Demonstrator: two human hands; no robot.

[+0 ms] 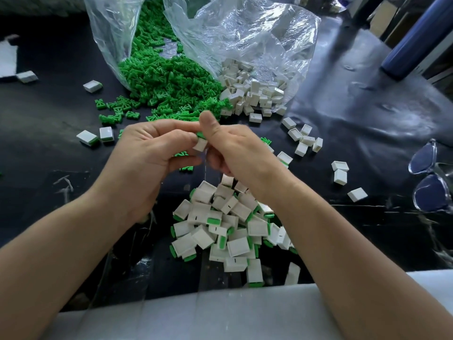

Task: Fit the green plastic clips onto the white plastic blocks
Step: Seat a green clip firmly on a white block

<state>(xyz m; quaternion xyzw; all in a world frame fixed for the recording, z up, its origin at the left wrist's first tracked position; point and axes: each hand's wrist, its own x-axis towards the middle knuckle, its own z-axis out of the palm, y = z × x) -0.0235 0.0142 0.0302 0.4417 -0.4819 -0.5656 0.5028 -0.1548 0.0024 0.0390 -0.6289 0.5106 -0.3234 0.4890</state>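
Head view: left hand (152, 150) pinches white block (200, 145), right hand (236, 149) pinches green clip (201, 135) on its top edge.

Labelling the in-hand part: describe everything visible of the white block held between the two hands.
The white block is a small boxy piece, matte plastic by its look, plain where visible. It is held tilted in the air over the black table, with a green clip at its upper end. The left hand pinches it from the left; the right hand pinches the clip end, thumb raised. Fingers hide most of it, so the clip's seating cannot be told.
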